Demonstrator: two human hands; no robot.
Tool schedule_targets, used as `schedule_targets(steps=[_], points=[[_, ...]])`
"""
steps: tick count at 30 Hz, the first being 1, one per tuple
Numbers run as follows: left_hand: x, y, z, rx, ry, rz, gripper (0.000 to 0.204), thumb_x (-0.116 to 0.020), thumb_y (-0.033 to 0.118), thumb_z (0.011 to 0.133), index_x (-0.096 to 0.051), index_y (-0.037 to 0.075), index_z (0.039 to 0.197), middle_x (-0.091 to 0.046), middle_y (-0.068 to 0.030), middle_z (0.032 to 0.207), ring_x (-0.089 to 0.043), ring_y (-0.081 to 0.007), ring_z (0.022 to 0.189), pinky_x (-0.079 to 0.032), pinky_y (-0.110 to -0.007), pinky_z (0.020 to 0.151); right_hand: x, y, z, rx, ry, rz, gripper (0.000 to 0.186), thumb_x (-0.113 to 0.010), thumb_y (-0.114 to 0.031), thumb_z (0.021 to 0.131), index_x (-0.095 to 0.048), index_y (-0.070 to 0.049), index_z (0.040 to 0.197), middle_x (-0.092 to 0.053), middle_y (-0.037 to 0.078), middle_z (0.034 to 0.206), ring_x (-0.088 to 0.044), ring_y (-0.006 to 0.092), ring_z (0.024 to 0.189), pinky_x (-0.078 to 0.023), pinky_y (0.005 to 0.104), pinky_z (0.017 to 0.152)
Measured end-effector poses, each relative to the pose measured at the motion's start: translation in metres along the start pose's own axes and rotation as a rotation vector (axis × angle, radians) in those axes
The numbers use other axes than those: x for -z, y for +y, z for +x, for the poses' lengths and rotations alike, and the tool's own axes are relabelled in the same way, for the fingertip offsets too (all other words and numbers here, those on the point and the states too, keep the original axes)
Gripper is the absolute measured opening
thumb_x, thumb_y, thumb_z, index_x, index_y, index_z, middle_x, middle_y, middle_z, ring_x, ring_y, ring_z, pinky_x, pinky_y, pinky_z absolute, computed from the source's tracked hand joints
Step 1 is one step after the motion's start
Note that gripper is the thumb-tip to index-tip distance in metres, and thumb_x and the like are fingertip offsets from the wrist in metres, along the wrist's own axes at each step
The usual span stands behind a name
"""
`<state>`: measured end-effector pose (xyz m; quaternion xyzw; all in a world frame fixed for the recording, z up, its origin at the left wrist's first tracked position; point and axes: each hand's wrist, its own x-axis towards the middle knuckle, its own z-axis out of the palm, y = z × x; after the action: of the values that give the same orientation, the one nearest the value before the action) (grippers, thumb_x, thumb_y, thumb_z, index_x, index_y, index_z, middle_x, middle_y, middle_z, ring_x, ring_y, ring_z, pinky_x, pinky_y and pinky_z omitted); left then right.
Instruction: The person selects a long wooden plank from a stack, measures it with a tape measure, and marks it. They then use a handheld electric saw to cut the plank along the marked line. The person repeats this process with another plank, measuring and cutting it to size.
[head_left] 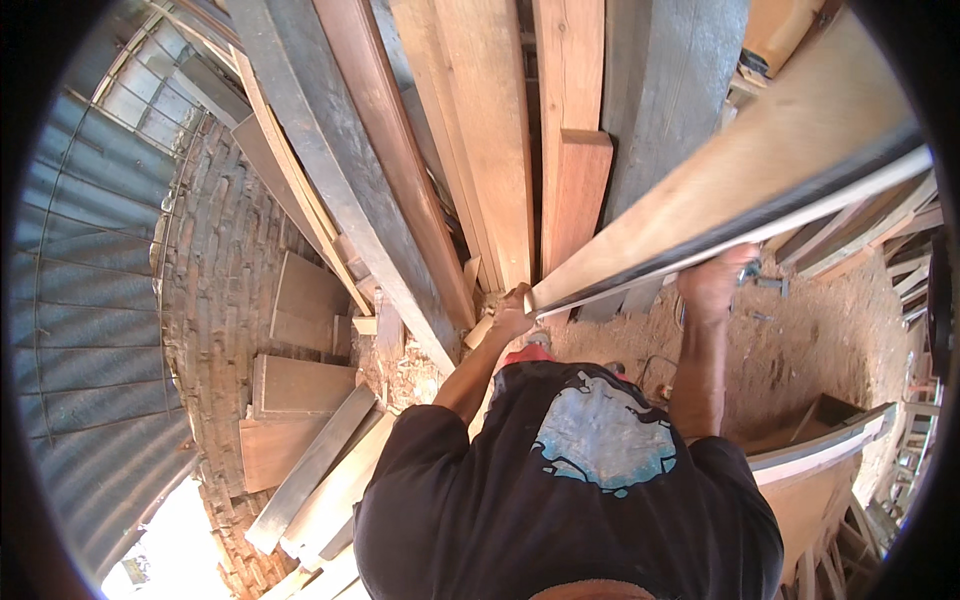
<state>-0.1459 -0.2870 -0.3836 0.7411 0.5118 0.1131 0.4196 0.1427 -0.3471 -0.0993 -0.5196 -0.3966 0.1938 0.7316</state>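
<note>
Timbers point(490, 130) line the frame's top as a left hand point(514, 313) clasps a long board point(740, 180) at center; the right hand point(710, 282), finger closure unclear, apparently steadies its length.

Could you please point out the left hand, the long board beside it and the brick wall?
Left hand point(514, 315): head view, back of the hand.
Long board point(735, 175): head view, middle of its broad face.
Brick wall point(218, 270): head view, bare brickwork.

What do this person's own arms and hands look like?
Both the left arm and right arm are bare below short black sleeves. The shirt is black with a pale, blue-edged print. No gloves show on the left fingers or right fingers.
</note>
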Motion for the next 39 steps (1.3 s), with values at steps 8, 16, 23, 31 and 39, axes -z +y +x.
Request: schedule_targets(steps=[8, 16, 23, 31, 39], points=[[0.165, 0.116, 0.009, -0.498, 0.068, -0.670, 0.084, -0.071, 0.051, 0.084, -0.036, 0.007, 0.146, -0.046, -0.0216, 0.142, -0.038, -0.0358, 0.139, -0.028, -0.045, 0.118, -0.116, -0.012, -0.005, 0.041, -0.290, 0.091, 0.067, -0.064, -0.061, 0.091, -0.062, 0.003, 0.107, -0.061, 0.004, 0.095, -0.059, 0.0150, 0.091, -0.050, 0.0348, 0.081], [0.215, 0.174, 0.034, -0.567, 0.643, -0.464, 0.086, -0.032, 0.067, 0.099, -0.040, -0.009, 0.138, -0.058, -0.0262, 0.127, -0.054, -0.0339, 0.123, -0.041, -0.042, 0.103, -0.172, -0.012, 0.016, -0.003, -0.506, -0.038, 0.066, -0.073, -0.051, 0.089, -0.059, 0.006, 0.121, -0.067, 0.018, 0.111, -0.063, 0.0236, 0.105, -0.050, 0.0403, 0.093], [0.230, 0.137, 0.036, -0.512, 0.535, -0.532, 0.083, -0.026, 0.066, 0.101, -0.054, -0.007, 0.128, -0.063, -0.0215, 0.123, -0.061, -0.0302, 0.112, -0.048, -0.043, 0.097, -0.181, 0.006, 0.010, 0.087, -0.552, -0.253, 0.072, -0.072, -0.051, 0.087, -0.057, 0.012, 0.119, -0.067, 0.029, 0.111, -0.065, 0.0373, 0.108, -0.050, 0.0450, 0.094], [0.214, 0.102, 0.030, -0.389, 0.573, -0.740, 0.095, -0.017, 0.073, 0.098, -0.047, -0.008, 0.136, -0.060, -0.0202, 0.129, -0.059, -0.0290, 0.120, -0.046, -0.041, 0.103, -0.157, -0.089, -0.005, 0.150, -0.664, -0.211, 0.060, -0.075, -0.038, 0.086, -0.057, 0.012, 0.114, -0.066, 0.030, 0.096, -0.070, 0.0358, 0.089, -0.053, 0.0434, 0.077], [0.252, 0.157, 0.046, -0.459, 0.726, -0.656, 0.091, -0.022, 0.069, 0.100, -0.061, -0.010, 0.121, -0.068, -0.0213, 0.116, -0.064, -0.0310, 0.109, -0.048, -0.042, 0.095, -0.197, -0.043, 0.025, 0.200, -0.638, -0.297, 0.072, -0.074, -0.042, 0.088, -0.053, 0.020, 0.117, -0.065, 0.034, 0.092, -0.069, 0.0422, 0.091, -0.052, 0.0452, 0.079]])
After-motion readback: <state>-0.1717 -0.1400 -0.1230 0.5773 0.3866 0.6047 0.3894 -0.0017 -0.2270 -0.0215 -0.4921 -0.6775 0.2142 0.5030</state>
